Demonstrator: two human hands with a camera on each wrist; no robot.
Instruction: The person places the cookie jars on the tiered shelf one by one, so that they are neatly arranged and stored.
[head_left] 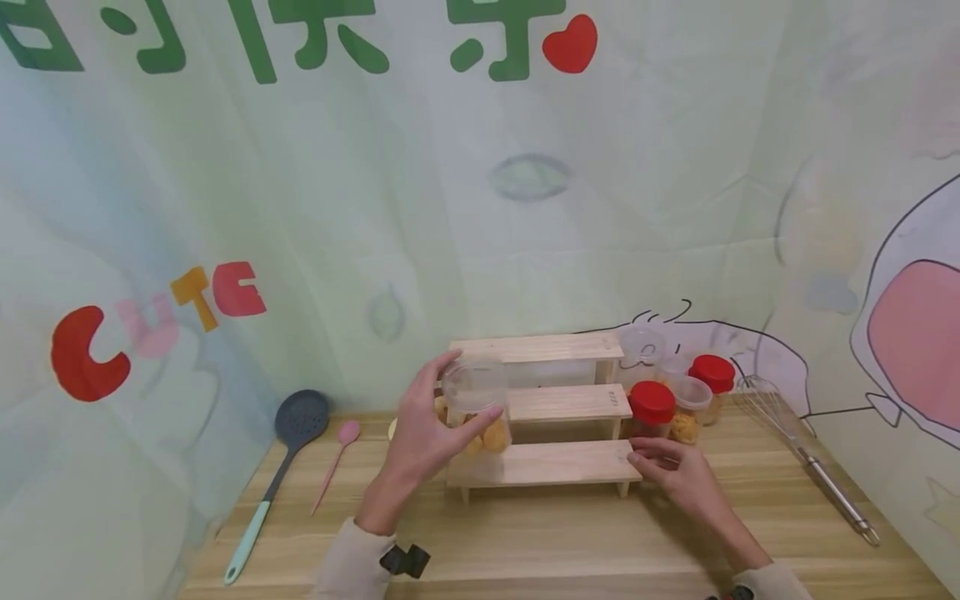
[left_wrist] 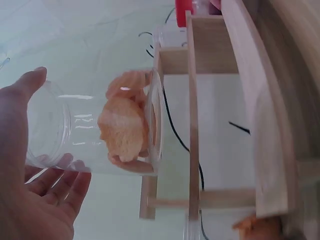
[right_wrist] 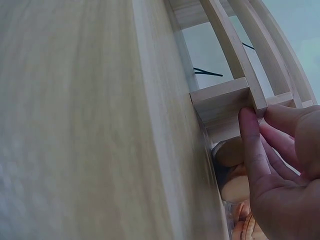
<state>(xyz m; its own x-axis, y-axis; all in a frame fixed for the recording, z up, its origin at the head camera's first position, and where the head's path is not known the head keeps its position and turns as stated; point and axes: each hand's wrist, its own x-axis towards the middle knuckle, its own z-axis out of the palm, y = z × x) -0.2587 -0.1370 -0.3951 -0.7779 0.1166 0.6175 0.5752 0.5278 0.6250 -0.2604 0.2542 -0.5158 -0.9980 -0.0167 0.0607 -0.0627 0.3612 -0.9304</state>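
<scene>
My left hand (head_left: 420,433) grips a clear plastic jar (left_wrist: 82,115) round its side, thumb on one side and fingers on the other. Pale orange, chip-like snack pieces (left_wrist: 122,130) lie at its bottom. In the head view the jar is upright over the left part of a three-step wooden rack (head_left: 558,462). My right hand (head_left: 678,479) pinches the right end of the lowest step between thumb and fingers, as the right wrist view shows close up. Partly hidden behind my left hand are more yellowish pieces (head_left: 440,407).
Right of the rack stand red-lidded jars (head_left: 651,402) and a clear-topped jar (head_left: 684,421) of orange snacks. A whisk (head_left: 813,467) lies at far right. On the left lie a skimmer (head_left: 281,467) and a pink spoon (head_left: 335,462). A printed curtain (head_left: 465,250) hangs behind the table.
</scene>
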